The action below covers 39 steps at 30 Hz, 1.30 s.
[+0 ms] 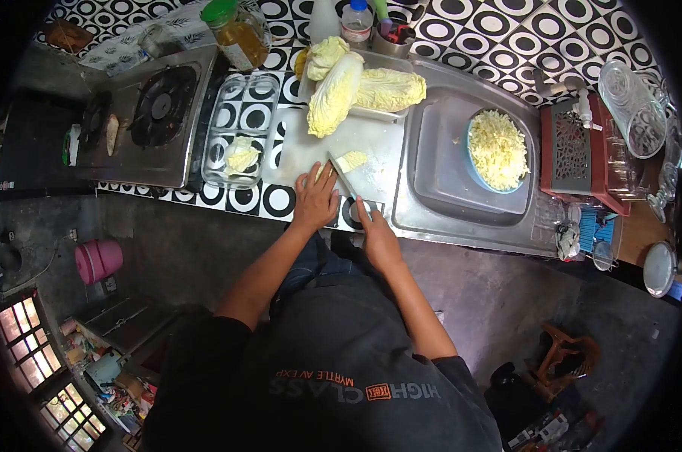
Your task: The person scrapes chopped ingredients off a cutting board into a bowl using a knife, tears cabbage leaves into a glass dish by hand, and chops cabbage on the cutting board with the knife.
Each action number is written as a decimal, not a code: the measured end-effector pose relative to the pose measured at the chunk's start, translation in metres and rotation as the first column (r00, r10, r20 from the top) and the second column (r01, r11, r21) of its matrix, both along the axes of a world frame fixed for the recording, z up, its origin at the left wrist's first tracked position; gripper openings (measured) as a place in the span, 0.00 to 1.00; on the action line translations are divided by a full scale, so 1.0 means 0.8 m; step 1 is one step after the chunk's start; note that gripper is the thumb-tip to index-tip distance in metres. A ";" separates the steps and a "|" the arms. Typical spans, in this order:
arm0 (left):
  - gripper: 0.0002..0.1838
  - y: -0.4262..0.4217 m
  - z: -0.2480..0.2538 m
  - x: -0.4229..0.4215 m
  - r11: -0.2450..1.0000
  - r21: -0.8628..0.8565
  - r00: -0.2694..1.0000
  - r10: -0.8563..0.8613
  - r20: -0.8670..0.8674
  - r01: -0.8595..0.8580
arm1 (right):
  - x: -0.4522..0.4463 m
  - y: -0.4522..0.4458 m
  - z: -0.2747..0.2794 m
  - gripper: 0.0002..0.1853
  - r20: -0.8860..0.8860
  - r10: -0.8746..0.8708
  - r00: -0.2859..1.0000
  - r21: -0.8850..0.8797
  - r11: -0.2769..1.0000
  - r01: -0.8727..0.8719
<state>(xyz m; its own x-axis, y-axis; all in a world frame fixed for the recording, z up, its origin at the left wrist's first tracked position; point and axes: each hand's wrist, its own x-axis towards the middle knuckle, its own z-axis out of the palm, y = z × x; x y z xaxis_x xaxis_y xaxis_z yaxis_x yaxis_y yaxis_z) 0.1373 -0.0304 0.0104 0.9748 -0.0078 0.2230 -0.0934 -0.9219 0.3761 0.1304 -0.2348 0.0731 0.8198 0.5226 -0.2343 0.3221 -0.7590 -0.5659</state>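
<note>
Two bare hands are working close together at the near side of a white cutting board (295, 151). The right hand (380, 237) is closing around a knife (344, 178) by its handle, while the left hand (316, 197), its fingers extended rather than clenched, is resting just left of the blade; whether its fingertips are pinning a scrap underneath, one cannot tell. A pale cabbage piece (352, 160) is lying on the board just right of the blade.

The closeness of fingertips and edge is posing the main hazard: a damp, sliding leaf or a twist of the wrist could be enough to send the blade toward the left hand. Cabbage heads (335, 94) are crowding the board's far edge, and a knock could be tipping one into the cutting space.

The knife is pointing far and slightly left, its long axis running diagonally back to the handle at near right. The cabbage piece is stretching roughly left to right. Shredded cabbage (499, 151) is heaping over a blue bowl (472, 162) in the sink (439, 192) at right.
</note>
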 end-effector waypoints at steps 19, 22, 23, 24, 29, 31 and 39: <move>0.28 -0.001 0.006 0.000 1.000 0.029 1.000 0.006 -0.011 -0.006 | 0.055 0.038 -0.023 0.46 -0.039 0.017 0.999 0.089 0.996 -0.014; 0.29 -0.001 0.006 -0.001 0.999 0.042 1.000 0.006 -0.026 -0.005 | 0.065 0.052 -0.022 0.46 -0.039 0.009 0.999 0.102 0.995 -0.005; 0.28 0.000 0.006 -0.001 0.999 0.039 1.000 0.009 -0.020 -0.008 | 0.069 0.055 -0.020 0.46 -0.046 0.007 0.999 0.105 0.994 -0.003; 0.28 0.000 0.005 -0.002 0.999 0.036 1.000 0.011 -0.013 -0.010 | 0.072 0.056 -0.017 0.46 -0.053 0.005 0.999 0.108 0.994 0.000; 0.26 0.001 -0.003 -0.002 1.000 0.000 1.000 0.014 0.021 -0.014 | 0.082 0.046 -0.034 0.45 -0.093 0.019 0.996 0.198 0.980 0.000; 0.25 0.003 -0.004 -0.003 0.999 -0.039 0.999 0.016 0.040 -0.014 | 0.082 0.039 -0.029 0.44 -0.111 0.024 0.994 0.212 0.977 0.000; 0.25 0.010 0.020 0.010 0.996 -0.069 0.997 -0.058 0.060 0.063 | 0.073 0.021 -0.036 0.42 -0.099 0.028 0.995 0.301 0.953 0.003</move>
